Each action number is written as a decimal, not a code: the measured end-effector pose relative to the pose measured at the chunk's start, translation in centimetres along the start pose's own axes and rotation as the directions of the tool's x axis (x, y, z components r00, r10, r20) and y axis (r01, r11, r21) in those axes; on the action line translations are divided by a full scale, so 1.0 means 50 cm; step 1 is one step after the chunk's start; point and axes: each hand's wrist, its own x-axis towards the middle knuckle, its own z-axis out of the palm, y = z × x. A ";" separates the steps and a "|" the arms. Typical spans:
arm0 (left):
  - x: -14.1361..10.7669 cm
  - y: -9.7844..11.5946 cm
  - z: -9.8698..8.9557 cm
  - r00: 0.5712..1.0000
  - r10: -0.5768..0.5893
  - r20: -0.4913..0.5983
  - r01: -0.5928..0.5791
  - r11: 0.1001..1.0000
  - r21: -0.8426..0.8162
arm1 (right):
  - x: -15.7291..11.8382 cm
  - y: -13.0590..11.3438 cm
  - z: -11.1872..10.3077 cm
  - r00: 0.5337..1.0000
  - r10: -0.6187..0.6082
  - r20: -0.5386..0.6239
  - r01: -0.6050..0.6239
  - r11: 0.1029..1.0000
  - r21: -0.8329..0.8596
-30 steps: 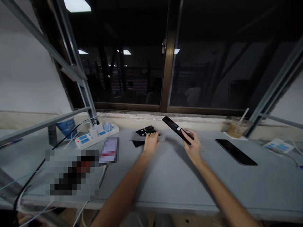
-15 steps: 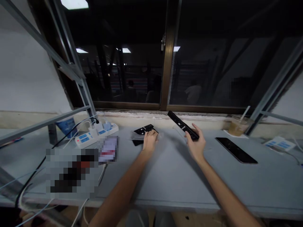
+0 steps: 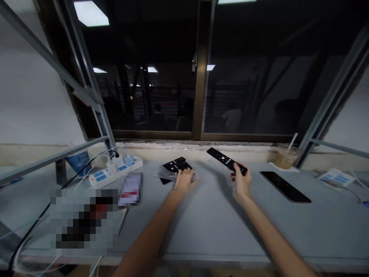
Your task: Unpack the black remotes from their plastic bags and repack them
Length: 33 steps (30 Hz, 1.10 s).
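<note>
The right hand (image 3: 242, 182) grips a black remote (image 3: 223, 157) left of the dark phone (image 3: 285, 187), its long axis slanting away leftward; the left hand (image 3: 184, 181), farther left of this phone, touches other remotes (image 3: 176, 165); whether gripping, one cannot tell.

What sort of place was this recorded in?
Probably a shared indoor workroom, though a dormitory is possible: a plain desk flanked by metal bars, a power strip with chargers plugged in, and a dark window reflecting ceiling lights.

Clear cup (image 3: 284, 159) with straw (image 3: 293, 141), white power strip (image 3: 117, 174), brown-framed window (image 3: 199, 88)
</note>
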 end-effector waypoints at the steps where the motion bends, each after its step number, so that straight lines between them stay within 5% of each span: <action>1: -0.002 0.000 0.002 1.000 -0.014 0.013 0.015 0.999 -0.051 | 0.001 0.002 0.000 1.000 0.014 0.000 -0.014 1.000 -0.003; 5: -0.002 -0.003 0.010 0.993 -0.103 0.056 0.116 0.944 -0.310 | 0.001 0.010 0.002 0.999 0.038 0.010 -0.038 0.999 -0.018; 8: 0.011 -0.012 0.018 0.981 -0.190 -0.044 0.137 0.832 -0.538 | -0.004 0.011 0.005 0.999 0.034 0.041 -0.032 0.999 -0.034; 12: 0.029 -0.033 0.029 0.922 -0.273 -0.274 -0.006 0.698 -0.716 | -0.007 0.014 0.006 0.997 0.022 0.074 -0.019 0.999 -0.047; 16: 0.032 -0.047 0.032 0.891 -0.270 -0.365 -0.097 0.673 -0.734 | -0.006 0.020 0.005 0.997 0.004 0.077 0.001 0.998 -0.064; 23: 0.024 -0.041 0.026 0.868 -0.337 -0.365 -0.061 0.656 -0.752 | -0.009 0.018 0.003 0.995 0.003 0.095 0.006 0.996 -0.094; 29: 0.027 -0.041 0.021 0.855 -0.472 -0.216 0.006 0.425 -0.905 | -0.012 0.017 0.005 0.992 -0.007 0.122 0.016 0.997 -0.074; 33: 0.032 -0.051 0.024 0.836 -0.522 -0.169 0.030 0.351 -0.936 | -0.012 0.016 0.005 0.993 0.002 0.115 0.007 0.997 -0.073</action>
